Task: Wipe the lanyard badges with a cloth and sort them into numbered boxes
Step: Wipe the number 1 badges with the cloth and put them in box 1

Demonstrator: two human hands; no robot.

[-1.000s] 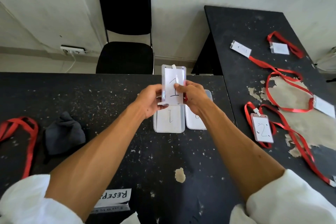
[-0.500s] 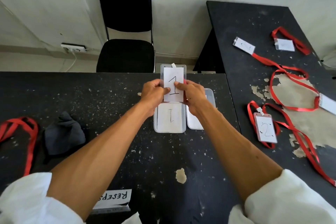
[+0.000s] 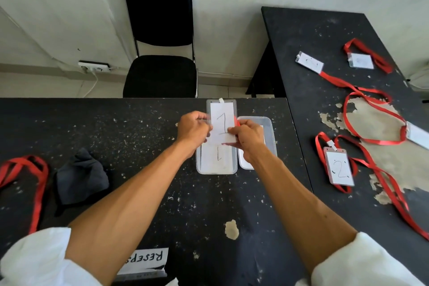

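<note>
Badge in hand: we hold a clear badge holder (image 3: 222, 121) upright, its white card marked "1" facing us, above the far end of the left box.
Left hand: our left hand (image 3: 193, 129) has its grip closed on the badge's left edge, fingers curled on it.
Right hand: our right hand (image 3: 248, 138) pinches the badge's lower right corner. A bit of red lanyard strap (image 3: 235, 121) shows just beside its fingers.
Left box: a clear plastic box (image 3: 198, 166) sits on the front counter (image 3: 139, 146). A white sheet marked "1" lies on its floor. We cannot tell whether anything else lies in it.
Right box: a second clear box (image 3: 272, 137) touches the first on its right. Our right hand hides much of it, number included. We make out only something white inside.
Cloth: a dark cloth (image 3: 81, 176) lies crumpled on the front counter, well left of the boxes.
Loose lanyard: a red lanyard (image 3: 38, 183) lies left of the cloth.
Side counter: on the worn side counter (image 3: 325, 30) lies a badge marked "2" (image 3: 339, 167) on a red strap, with three more badges (image 3: 310, 62) (image 3: 361, 61) (image 3: 417, 134) farther along, their numbers too faint to read.
Sign: a paper sign reading "RESEPS" (image 3: 146, 260) sits at the near edge.
</note>
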